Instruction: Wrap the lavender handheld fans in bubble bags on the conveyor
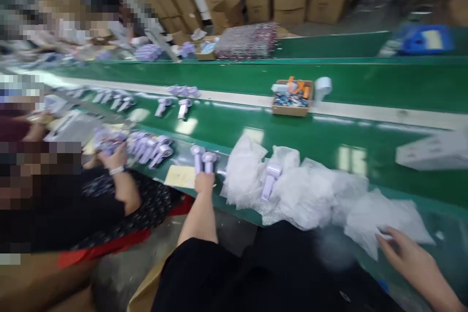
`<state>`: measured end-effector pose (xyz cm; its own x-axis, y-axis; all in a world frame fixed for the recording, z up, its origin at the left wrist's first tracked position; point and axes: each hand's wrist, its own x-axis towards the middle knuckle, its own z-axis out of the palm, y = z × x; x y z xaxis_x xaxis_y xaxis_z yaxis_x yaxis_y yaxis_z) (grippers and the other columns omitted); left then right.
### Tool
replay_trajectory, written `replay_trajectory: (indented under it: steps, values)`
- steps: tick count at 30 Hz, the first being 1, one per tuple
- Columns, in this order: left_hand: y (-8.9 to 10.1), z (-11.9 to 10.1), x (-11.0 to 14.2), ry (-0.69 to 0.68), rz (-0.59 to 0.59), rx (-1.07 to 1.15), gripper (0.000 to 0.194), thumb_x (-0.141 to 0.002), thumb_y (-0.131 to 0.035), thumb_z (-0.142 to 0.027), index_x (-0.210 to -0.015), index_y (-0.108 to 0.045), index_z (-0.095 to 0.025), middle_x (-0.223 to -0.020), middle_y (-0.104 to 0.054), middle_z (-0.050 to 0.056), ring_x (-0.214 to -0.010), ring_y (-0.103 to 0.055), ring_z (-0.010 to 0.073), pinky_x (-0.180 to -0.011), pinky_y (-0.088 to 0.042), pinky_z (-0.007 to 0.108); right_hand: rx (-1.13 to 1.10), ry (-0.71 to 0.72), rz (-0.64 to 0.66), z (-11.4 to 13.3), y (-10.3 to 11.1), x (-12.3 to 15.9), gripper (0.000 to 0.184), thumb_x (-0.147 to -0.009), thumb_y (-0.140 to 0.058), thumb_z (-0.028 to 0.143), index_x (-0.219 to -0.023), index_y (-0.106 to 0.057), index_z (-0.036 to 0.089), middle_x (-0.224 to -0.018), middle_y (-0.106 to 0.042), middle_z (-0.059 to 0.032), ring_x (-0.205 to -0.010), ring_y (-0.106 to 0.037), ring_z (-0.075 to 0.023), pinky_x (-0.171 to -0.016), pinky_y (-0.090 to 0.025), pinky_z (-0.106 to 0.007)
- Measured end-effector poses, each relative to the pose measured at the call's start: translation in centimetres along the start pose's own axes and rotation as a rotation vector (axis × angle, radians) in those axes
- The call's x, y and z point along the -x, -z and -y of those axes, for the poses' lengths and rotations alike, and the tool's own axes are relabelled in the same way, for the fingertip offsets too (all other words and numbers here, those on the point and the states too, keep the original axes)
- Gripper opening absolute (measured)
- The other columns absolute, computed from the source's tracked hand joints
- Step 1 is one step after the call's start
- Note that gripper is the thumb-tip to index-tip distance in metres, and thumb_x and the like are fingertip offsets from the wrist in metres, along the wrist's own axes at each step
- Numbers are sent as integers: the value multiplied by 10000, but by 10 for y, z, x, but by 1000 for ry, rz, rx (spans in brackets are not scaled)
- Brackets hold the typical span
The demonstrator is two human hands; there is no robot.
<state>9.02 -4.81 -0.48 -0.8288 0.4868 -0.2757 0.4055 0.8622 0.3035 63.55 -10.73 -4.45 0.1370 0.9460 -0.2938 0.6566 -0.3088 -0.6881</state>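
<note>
At the near edge of the green bench my left hand (204, 183) is closed around two lavender handheld fans (209, 158), their round heads pointing away from me. My right hand (405, 253) is at the far right, thumb and forefinger pinching the edge of a translucent white plastic bag (383, 214). More crumpled white bags (314, 192) lie in a row between my hands. On top of them rests a single lavender fan (271, 181). A yellowish sheet (181, 176) lies just left of my left hand.
A co-worker's hand (114, 156) at left holds lavender parts beside a cluster of fans (149, 146). More fans (185, 107) lie on the green belt (226, 119). A small carton (291, 110) of bits, a tape roll (323, 87) and a white box (433, 150) stand beyond.
</note>
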Motion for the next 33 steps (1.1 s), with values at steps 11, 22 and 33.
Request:
replay_trajectory:
  steps: [11,22,33]
  values:
    - [-36,-99,139,-386,639,807,280,-621,-651,-417,-697,-546,-169,-585,-532,-32,-510,-479,100,-487,-381,219,-1108,-429,-33,17,17,28,392,-637,-743,438,-927,-593,221,-872,-660,-33,-693,-609,-151,-593,-478,-268]
    - [-200,-129,330,-1905,1075,-489,275,-797,-609,-297,-1019,-562,-142,-1074,-574,146,-1035,-523,277,-857,-415,386,-1416,-661,-361,-56,33,53,411,-603,-803,313,-946,-592,233,-841,-678,7,-684,-655,-172,-630,-573,-312]
    - [-205,-149,334,-1325,1208,-213,241,-868,-428,-210,-840,-660,-151,-771,-653,24,-727,-584,144,-656,-427,229,-1404,-516,253,-35,49,95,604,-598,-795,264,-1146,-542,237,-874,-660,-50,-745,-656,-217,-592,-547,-324]
